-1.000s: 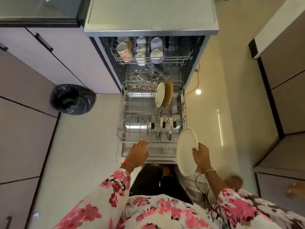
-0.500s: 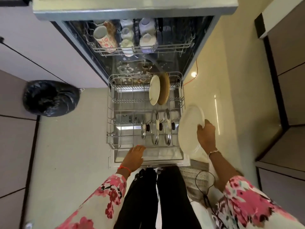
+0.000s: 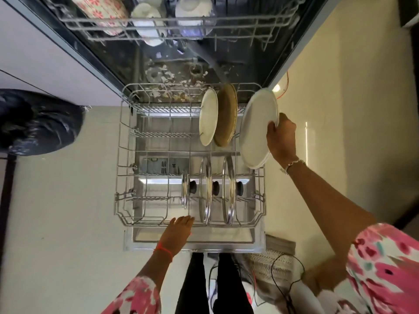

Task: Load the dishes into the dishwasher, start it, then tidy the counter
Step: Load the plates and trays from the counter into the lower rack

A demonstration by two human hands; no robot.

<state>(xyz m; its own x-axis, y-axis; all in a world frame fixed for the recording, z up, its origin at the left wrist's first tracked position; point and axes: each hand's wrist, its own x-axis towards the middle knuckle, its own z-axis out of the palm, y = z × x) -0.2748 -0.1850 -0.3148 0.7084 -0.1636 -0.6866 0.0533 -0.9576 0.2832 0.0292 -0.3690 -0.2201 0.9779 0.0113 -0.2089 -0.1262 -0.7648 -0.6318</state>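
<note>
Two plates (image 3: 208, 116) racked, a third in hand.
Right hand (image 3: 281, 139) curls its fingers round the white plate (image 3: 256, 130); left hand (image 3: 178, 232) rests straight fingers on the rack (image 3: 127, 175) rim.

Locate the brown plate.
Head view: the brown plate stands on edge, far right in the lower rack, between the smaller white plate and the large white plate gripped by the right hand.

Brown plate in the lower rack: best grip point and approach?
Pinch the upper rim of the brown plate, coming from above. It stands on edge with the cream plate close beside it, so only the top edge looks free.
</note>
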